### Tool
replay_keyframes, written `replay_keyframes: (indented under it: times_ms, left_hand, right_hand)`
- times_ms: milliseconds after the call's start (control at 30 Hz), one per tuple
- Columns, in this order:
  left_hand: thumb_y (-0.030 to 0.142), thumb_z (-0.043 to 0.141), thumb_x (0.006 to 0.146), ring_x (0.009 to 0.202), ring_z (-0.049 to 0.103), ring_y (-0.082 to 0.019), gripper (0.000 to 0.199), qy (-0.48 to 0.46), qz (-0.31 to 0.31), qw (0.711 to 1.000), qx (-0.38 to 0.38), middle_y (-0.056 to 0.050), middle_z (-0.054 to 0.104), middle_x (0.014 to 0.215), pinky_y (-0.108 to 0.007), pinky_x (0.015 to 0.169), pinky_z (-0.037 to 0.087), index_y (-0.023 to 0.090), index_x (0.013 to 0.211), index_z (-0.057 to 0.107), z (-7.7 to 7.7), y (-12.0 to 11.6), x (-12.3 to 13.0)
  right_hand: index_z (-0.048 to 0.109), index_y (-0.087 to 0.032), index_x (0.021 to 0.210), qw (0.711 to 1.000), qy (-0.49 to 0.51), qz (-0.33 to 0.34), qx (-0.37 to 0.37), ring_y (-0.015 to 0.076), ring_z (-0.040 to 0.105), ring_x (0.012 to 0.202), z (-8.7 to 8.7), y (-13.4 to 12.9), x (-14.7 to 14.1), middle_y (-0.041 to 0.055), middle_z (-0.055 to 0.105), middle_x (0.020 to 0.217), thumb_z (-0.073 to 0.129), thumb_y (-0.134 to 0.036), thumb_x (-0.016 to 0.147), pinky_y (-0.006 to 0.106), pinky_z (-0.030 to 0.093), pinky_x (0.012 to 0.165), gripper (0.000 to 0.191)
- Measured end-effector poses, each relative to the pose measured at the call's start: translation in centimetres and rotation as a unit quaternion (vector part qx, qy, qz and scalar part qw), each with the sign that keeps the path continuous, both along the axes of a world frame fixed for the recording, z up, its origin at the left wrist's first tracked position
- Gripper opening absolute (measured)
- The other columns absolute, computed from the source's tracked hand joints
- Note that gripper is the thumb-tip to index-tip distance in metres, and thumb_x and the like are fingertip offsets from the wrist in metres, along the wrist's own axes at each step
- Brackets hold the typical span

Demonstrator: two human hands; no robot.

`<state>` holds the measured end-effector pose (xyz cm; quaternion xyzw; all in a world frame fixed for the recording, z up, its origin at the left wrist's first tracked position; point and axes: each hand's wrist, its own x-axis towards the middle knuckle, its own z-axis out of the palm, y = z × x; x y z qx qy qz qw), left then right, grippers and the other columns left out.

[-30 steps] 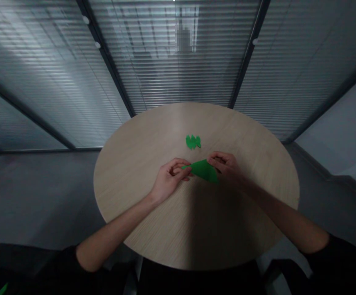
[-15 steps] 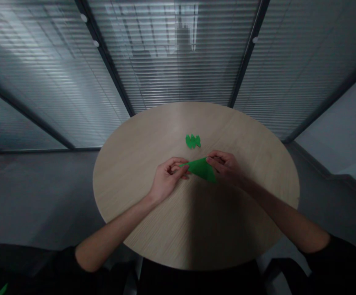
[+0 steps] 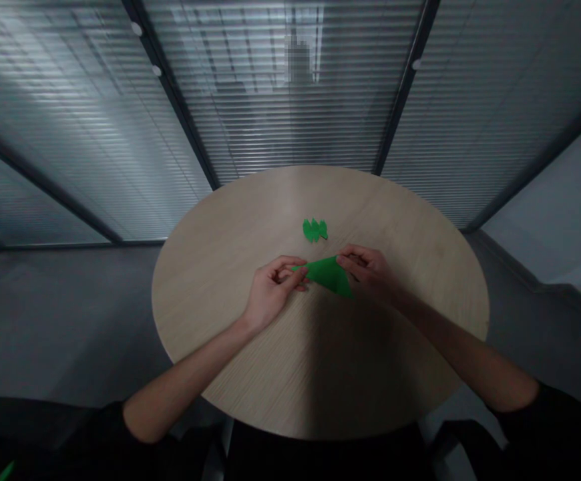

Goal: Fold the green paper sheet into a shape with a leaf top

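A green sheet [image 3: 328,274], triangular in outline and probably paper, is held between both hands above the middle of the table. My left hand [image 3: 274,288] pinches its narrow left tip between thumb and fingers. At the sheet's upper right corner, my right hand [image 3: 364,267] grips the edge, thumb on the near side. The sheet's lower right corner hangs down free. Just beyond the hands, a small green piece with a jagged outline [image 3: 315,230] lies flat on the tabletop.
The round wooden table [image 3: 230,220] carries my shadow on its near part. Behind it stand glass panels with blinds [image 3: 300,127] in dark frames. Dark chair parts show at the table's near edge. Something small and green [image 3: 6,471] is at the bottom left.
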<state>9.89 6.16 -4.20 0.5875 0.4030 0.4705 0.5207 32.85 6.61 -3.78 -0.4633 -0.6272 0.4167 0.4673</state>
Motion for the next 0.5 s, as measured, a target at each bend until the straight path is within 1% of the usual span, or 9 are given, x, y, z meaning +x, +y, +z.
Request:
replay_keyframes:
  times_ms: [133, 267, 500]
  left_hand:
    - [0.036, 0.078, 0.084, 0.062, 0.072, -0.015, 0.026, -0.006, -0.002, 1.000, -0.004, -0.004, 0.076, 0.075, -0.028, 0.064, 0.061, 0.016, 0.099, 0.072, 0.03, 0.01, 0.00]
    - [0.036, 0.080, 0.082, 0.063, 0.072, -0.015, 0.030, -0.022, 0.003, 1.000, -0.014, -0.005, 0.078, 0.078, -0.028, 0.064, 0.062, 0.015, 0.102, 0.072, 0.07, -0.02, 0.07]
    - [0.036, 0.083, 0.079, 0.062, 0.072, -0.014, 0.027, -0.034, 0.001, 0.999, -0.031, -0.005, 0.079, 0.077, -0.026, 0.063, 0.062, 0.015, 0.094, 0.073, 0.00, 0.16, 0.05]
  right_hand:
    - [0.066, -0.020, 0.080, 1.000, -0.002, 0.001, -0.002, 0.0108, 0.034, 0.052, -0.03, 0.05, 0.04, -0.0064, 0.040, 0.057, 0.068, -0.051, 0.086, 0.028, 0.024, 0.048, 0.032]
    - [0.066, -0.020, 0.080, 1.000, -0.003, -0.008, -0.001, 0.0110, 0.035, 0.052, -0.20, 0.21, 0.11, -0.0057, 0.043, 0.058, 0.068, -0.051, 0.084, 0.028, 0.024, 0.048, 0.031]
    - [0.065, -0.020, 0.078, 1.000, -0.011, -0.008, 0.000, 0.0107, 0.035, 0.052, -0.24, 0.16, 0.17, -0.0065, 0.041, 0.057, 0.068, -0.051, 0.086, 0.027, 0.025, 0.049, 0.032]
